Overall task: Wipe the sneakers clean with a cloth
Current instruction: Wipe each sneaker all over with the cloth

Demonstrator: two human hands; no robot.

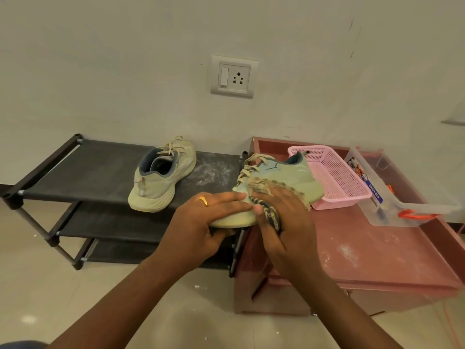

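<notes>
My left hand [201, 222] grips the toe of a pale green sneaker [289, 177], thumb under the sole and fingers laid over the top; a gold ring shows on one finger. My right hand [284, 222] presses a striped, frayed cloth [270, 212] against the sneaker's side, holding the cloth bunched under the palm. The shoe is held in the air between the black shoe rack [100, 172] and the pink cabinet [364, 248]. The second pale green sneaker [161, 177] stands on the rack's top shelf, heel toward me.
A pink perforated basket [334, 177] and a clear plastic box [392, 202] with orange clips sit on the dusty pink cabinet top. White dust marks the rack's top shelf on the right. A wall socket [234, 76] is above. Beige floor tiles lie below.
</notes>
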